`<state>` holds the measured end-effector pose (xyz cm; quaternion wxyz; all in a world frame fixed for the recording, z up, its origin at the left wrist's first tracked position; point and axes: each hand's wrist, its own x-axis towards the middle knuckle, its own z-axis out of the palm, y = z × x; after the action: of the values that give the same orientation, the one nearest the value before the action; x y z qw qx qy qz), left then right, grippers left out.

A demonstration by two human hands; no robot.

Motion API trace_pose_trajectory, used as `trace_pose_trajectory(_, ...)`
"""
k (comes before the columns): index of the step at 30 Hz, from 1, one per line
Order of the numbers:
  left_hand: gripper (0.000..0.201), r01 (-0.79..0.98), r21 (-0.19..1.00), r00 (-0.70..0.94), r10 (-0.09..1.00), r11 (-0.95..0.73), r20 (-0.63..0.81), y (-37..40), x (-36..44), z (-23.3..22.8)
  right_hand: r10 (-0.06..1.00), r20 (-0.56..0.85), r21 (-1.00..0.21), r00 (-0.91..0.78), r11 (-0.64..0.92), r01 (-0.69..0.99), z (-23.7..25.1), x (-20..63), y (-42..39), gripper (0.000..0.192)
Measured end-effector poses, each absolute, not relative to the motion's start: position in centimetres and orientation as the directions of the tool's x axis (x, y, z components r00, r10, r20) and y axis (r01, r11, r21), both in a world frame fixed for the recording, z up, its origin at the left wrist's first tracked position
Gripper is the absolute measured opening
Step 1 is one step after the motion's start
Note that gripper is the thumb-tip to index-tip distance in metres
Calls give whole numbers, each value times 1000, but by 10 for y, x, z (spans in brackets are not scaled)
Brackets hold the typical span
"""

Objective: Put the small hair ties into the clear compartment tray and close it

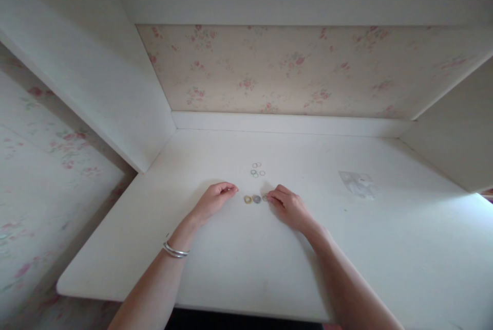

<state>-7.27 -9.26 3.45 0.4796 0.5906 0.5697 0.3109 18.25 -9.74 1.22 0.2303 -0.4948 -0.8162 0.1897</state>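
My right hand [287,205] is closed in a pinch at the right end of a short row of rings. Its fingertips are on a small silver-looking ring [264,198], partly hidden by them. Beside that lies a grey-blue ring [257,199], and left of it a gold-coloured ring [245,199]. My left hand [215,200] rests just left of the row, thumb and forefinger pressed together; whatever is between them is too small to make out. Farther back lies a loose group of thin rings, among them a green one [251,172] and a pale one [262,175].
Everything lies on a white desk [231,263]. A clear plastic bag [359,185] is on its right side. White panels [127,73] close in the left and right sides, and a low white ledge [292,124] runs along the back under flowered wallpaper.
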Motion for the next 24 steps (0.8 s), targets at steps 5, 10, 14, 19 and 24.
trace_pose_trajectory(5,39,391,913,166,967,114,-192,-92,-73,37,877,193,-480,-440,476,737,10,182,-97,27)
trace_pose_trajectory(10,40,402,908,179,963,114,-200,-91,-72,39,874,182,-456,-451,481,749,9,181,-96,28)
trace_pose_trajectory(14,42,409,905,169,965,115,-199,-92,-72,38,878,166,-485,-448,469,738,10,181,-97,27)
trace_pose_trajectory(19,41,392,915,151,973,101,-172,-93,-74,31,917,240,-604,-317,397,691,9,183,-95,28)
trace_pose_trajectory(24,38,448,894,162,982,19,-102,-77,-61,26,952,297,-694,-79,272,667,3,185,-84,29)
